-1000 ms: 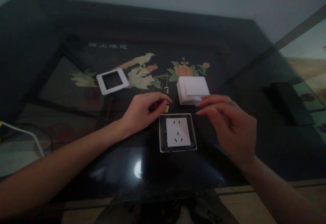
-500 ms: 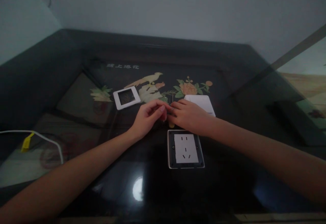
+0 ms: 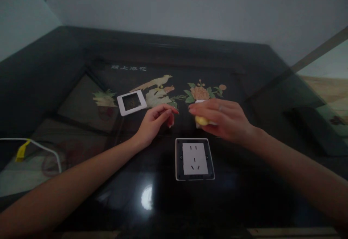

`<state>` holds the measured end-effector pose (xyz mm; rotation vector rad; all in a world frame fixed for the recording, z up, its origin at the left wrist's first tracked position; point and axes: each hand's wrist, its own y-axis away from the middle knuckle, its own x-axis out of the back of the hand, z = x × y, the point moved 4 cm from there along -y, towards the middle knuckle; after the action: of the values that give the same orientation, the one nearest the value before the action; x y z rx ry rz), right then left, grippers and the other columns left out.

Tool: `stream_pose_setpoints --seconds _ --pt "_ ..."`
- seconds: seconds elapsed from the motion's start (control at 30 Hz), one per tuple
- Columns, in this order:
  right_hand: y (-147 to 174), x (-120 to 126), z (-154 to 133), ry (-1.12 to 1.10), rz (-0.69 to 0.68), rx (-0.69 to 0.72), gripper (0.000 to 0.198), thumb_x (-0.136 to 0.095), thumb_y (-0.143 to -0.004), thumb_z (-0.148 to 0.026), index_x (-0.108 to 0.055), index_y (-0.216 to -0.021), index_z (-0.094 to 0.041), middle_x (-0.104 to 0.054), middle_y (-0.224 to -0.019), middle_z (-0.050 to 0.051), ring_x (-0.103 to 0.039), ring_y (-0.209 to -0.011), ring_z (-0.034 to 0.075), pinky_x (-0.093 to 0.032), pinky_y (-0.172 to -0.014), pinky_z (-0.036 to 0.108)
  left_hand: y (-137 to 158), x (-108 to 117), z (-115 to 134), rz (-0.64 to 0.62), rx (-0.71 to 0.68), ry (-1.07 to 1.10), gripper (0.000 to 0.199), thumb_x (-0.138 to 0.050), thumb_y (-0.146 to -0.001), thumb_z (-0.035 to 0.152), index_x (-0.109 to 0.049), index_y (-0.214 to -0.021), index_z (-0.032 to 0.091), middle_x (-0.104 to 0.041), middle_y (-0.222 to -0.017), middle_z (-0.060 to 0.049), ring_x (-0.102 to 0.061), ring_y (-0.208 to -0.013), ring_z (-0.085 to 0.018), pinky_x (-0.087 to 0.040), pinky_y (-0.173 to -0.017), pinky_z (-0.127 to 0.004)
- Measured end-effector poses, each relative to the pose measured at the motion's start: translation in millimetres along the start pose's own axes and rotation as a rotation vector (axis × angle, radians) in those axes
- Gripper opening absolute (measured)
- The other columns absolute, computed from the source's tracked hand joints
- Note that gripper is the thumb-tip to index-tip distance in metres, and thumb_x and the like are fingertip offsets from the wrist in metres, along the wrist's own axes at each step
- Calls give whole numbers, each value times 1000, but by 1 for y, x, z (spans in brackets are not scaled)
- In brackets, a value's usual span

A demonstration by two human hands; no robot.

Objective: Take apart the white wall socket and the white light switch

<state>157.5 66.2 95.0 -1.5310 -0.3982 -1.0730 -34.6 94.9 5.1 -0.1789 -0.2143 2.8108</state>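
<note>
A screwdriver with a yellow handle (image 3: pixel 201 120) is in my right hand (image 3: pixel 223 117), whose fingers wrap over it; its shaft is hidden. Behind and under that hand, a white plate (image 3: pixel 199 101) shows only in part. My left hand (image 3: pixel 157 121) rests on the table with fingers loosely curled and slightly apart, nothing visible in it. Nearest to me lies a wall socket (image 3: pixel 194 159), its white slotted face set in a dark frame. Past my left hand, a white square cover frame (image 3: pixel 143 99) with an open middle lies flat.
The table (image 3: pixel 114 202) is dark and glossy, with a bird-and-flower picture and reflections. A white cable (image 3: pixel 53 151) with a yellow tag (image 3: pixel 22 151) runs at the left. A dark flat object (image 3: pixel 312 130) appears at the right.
My right hand has lifted off and moved right, away from my left hand, with the yellow-handled screwdriver now in it. My left hand has stayed nearly in place; the view has shifted slightly.
</note>
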Motion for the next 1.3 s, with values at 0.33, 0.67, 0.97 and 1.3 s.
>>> stream_pose_setpoints --seconds 0.33,0.67,0.97,1.3 --pt "27 56 31 -903 530 -783 28 -67 -85 -13 -56 -107 -26 -73 -83 0 -67 -57 15 -52 -41 24 2 -23 10 -61 181 -248 11 -63 -81 12 -73 -84 16 -68 -72 -1 -63 -70 -14 -47 -67 -25" --pt "24 68 -8 -487 357 -600 31 -75 -77 -15 -53 -95 -27 -62 -81 -4 -68 -66 13 -53 -54 26 25 -39 8 213 145 -239 10 -58 -89 22 -67 -90 17 -68 -80 -1 -65 -77 -15 -51 -74 -27" --pt "25 58 -11 -521 291 -591 31 -71 -76 -12 -49 -91 -27 -61 -75 -6 -65 -59 11 -51 -47 22 33 -49 18 -150 77 -308 19 -61 -91 25 -72 -105 19 -77 -104 -6 -72 -94 -18 -56 -80 -28" --pt "28 54 -9 -455 274 -581 30 -76 -75 -15 -53 -92 -25 -65 -79 -5 -69 -65 10 -51 -50 20 34 -54 16 -313 -8 -460 23 -56 -95 21 -70 -113 19 -76 -113 -6 -72 -103 -18 -55 -91 -30"
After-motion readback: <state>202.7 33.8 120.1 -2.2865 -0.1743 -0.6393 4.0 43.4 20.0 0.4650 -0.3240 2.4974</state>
